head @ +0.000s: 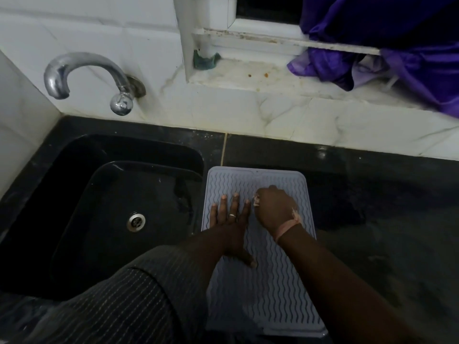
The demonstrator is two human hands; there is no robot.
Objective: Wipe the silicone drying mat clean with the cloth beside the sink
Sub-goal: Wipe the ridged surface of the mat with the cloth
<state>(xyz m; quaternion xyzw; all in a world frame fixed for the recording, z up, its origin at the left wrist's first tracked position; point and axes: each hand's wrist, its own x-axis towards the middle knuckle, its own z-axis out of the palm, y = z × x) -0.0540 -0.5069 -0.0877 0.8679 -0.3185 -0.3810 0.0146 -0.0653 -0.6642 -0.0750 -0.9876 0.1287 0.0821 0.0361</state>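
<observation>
The grey silicone drying mat point(263, 294) with wavy ridges lies on the black counter just right of the sink. My left hand point(231, 219) rests flat on the mat's left part, fingers spread, with a ring on one finger. My right hand point(275, 209) is curled into a fist and presses on the mat's upper middle. Only a small pale bit of the cloth point(256, 201) shows at its fingers; the rest is hidden inside the fist. A pink band circles that wrist.
The black sink point(74, 194) with a metal drain point(135, 221) lies to the left, under a chrome tap point(82, 70). A dark irregular patch point(342, 209) lies on the counter right of the mat. Purple fabric point(397, 50) hangs over the window ledge.
</observation>
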